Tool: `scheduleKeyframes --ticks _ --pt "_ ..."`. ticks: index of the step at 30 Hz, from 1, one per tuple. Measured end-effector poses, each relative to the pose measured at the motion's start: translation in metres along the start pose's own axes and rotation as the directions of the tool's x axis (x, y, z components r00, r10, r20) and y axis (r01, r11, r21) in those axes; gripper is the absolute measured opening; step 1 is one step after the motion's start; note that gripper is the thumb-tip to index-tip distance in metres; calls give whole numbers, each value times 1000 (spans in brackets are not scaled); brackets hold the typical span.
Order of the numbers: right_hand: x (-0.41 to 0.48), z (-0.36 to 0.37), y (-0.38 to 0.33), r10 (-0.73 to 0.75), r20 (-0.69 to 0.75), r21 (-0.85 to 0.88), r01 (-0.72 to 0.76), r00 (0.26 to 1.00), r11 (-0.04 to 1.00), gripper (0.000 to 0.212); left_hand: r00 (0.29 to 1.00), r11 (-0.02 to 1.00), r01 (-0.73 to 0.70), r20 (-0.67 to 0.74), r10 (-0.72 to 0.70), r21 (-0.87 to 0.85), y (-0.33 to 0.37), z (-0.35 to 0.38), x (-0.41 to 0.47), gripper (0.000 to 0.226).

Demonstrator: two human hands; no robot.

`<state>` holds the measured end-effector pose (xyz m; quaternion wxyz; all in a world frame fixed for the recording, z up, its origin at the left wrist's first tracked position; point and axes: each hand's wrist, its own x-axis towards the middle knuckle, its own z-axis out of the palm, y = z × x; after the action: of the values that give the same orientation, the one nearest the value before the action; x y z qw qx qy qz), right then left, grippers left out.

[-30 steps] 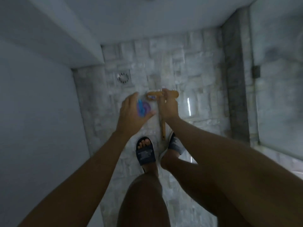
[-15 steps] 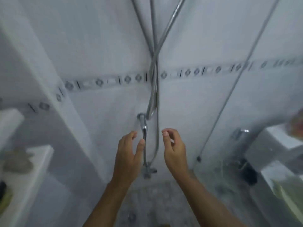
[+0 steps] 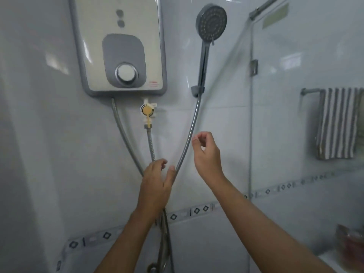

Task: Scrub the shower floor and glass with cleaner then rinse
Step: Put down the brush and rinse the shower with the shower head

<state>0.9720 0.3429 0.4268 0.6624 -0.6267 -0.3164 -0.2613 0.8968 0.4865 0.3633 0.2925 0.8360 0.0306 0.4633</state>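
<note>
The person is standing at the shower's tiled wall with both arms raised toward the plumbing, and neither hand is carrying a brush or cleaner. The left hand [image 3: 155, 182] is hovering with its fingers loosely bent and empty, right in front of the spot where the metal hoses cross; its thumb is lying just beside the shower hose [image 3: 189, 134], though whether it is actually touching is unclear. The right hand [image 3: 206, 152] is hanging a little higher and just to the right of that hose, fingers curled into a loose C with a gap between thumb and forefinger, gripping nothing. The handheld shower head [image 3: 211, 22] is sitting upright in its wall bracket [image 3: 197, 90], well above both hands, and no water is coming from it. To its left the electric water heater [image 3: 120, 46] is hanging on the wall with its round knob untouched, and the small yellow valve [image 3: 147, 112] below it is sitting between the hoses. The glass panel [image 3: 295, 134] is standing to the right, with a striped towel [image 3: 336, 123] showing through it; the shower floor is lying out of view, below the frame. With both hands free near the hose, the rinse looks to be just getting set up: the head is not yet taken down and the water is not yet running. Whether the scrubbing of floor and glass is finished cannot be told, since no suds are showing clearly.
</note>
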Motion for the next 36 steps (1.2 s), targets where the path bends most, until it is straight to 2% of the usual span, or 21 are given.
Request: scheduleKeyframes --ticks 6,10,13,16,18,20,23,25,27,29,31,32,34,36 --pt "117 -6 -19 -46 -81 19 47 996 999 14 996 985 -23 91 8 171 18 38 82 39" --pt "171 -3 -34 -40 -133 21 43 990 999 29 998 982 14 65 -26 190 19 60 113 30" --pt "198 -1 -43 -52 -125 29 56 991 998 37 988 967 43 134 -78 250 17 74 122 36" --pt "222 2 -52 -56 -121 43 61 991 997 23 964 940 40 235 -126 339 12 86 125 35" --pt "234 5 -57 -35 -136 79 46 990 996 20 960 932 25 252 -123 361 12 89 128 35" --pt "241 4 -62 14 -158 158 11 987 987 17 964 951 65 229 -138 302 14 90 130 33" --pt "257 -1 -71 3 -205 180 35 979 983 13 964 981 188 186 -192 43 29 79 134 30" --pt "267 -9 -90 -11 -230 261 72 973 963 11 984 985 157 96 -151 -68 48 67 138 31" --pt "270 -24 -118 57 -229 485 63 972 872 21 997 991 81 28 -78 -109 71 51 137 32" --pt "261 -43 -138 187 -148 728 -21 971 686 27 998 983 56 16 -54 -177 86 39 125 34" --pt "247 -60 -135 272 -1 830 -151 962 537 29 997 982 75 49 -67 -172 90 30 103 39" --pt "237 -67 -126 283 71 829 -214 957 517 28 993 981 96 81 -84 -168 88 27 91 43" --pt "213 -78 -98 295 201 766 -338 934 546 23 976 965 178 161 -148 -191 80 21 62 50" --pt "176 -85 -66 332 302 685 -445 894 577 23 926 905 349 239 -292 -245 64 16 34 58"
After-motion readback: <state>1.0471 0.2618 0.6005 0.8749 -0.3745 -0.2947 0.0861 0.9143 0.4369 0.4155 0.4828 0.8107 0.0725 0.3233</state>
